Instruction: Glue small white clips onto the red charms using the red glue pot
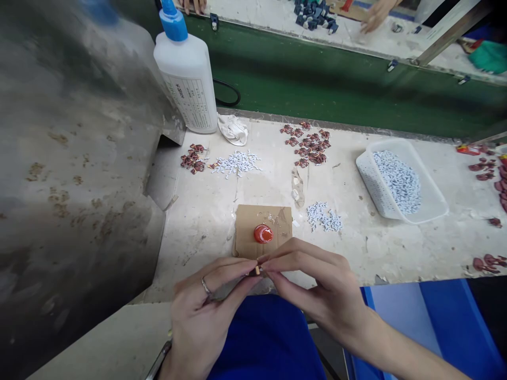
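My left hand [214, 295], with a ring on one finger, pinches a small brown-and-tan figure piece [257, 269] just in front of the table's cardboard. My right hand [312, 279] meets it from the other side, thumb and fingertips closed at the same piece. Whether a tiny separate part sits between the right fingertips is hidden. Just beyond the fingertips, a small red pot [263, 233] with a glossy red top rests on a piece of brown cardboard [243, 245]. A scatter of tiny pale blue-white pieces [324, 217] lies right of the cardboard.
Brown figure pieces lie in a left cluster [193, 158] and a back cluster [311, 145]. Between them are more pale pieces [237, 163] and a crumpled white cloth [233, 130]. A glue bottle [190, 79] stands back left, beside a metal housing [79, 158]. A plastic basket [431, 195] holds pale pieces.
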`<act>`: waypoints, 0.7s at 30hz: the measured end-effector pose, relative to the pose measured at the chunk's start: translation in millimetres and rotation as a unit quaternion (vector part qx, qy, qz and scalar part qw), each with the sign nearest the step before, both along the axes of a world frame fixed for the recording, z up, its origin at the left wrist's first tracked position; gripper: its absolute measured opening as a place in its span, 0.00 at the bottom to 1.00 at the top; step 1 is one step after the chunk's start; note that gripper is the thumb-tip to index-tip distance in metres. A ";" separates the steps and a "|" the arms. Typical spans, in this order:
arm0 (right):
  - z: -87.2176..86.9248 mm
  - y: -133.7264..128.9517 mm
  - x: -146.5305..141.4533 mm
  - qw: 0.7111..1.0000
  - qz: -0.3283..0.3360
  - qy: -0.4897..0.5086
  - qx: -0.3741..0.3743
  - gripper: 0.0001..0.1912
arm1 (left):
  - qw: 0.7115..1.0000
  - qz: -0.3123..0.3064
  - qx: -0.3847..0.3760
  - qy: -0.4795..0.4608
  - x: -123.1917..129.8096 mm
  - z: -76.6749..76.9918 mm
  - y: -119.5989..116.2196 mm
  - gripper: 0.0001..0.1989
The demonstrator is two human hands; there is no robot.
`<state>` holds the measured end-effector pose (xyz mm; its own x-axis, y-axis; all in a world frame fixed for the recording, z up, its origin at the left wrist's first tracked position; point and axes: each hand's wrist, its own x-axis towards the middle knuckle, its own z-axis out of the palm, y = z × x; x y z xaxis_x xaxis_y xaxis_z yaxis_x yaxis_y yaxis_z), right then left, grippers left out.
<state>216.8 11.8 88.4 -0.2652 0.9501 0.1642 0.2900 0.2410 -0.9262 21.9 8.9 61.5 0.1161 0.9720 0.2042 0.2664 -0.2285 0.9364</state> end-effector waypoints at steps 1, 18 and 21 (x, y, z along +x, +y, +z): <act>-0.4 -0.6 -0.2 1.000 -0.001 -0.016 0.010 0.11 | 1.000 -0.002 0.007 0.010 -0.4 0.5 0.1 0.14; 15.6 -2.0 14.1 0.955 0.038 -0.218 0.199 0.14 | 0.998 0.023 -0.034 -0.041 10.1 13.4 6.7 0.14; 14.5 -4.4 11.7 0.989 -0.028 -0.110 0.093 0.21 | 0.997 0.040 -0.050 -0.035 10.2 12.8 2.8 0.15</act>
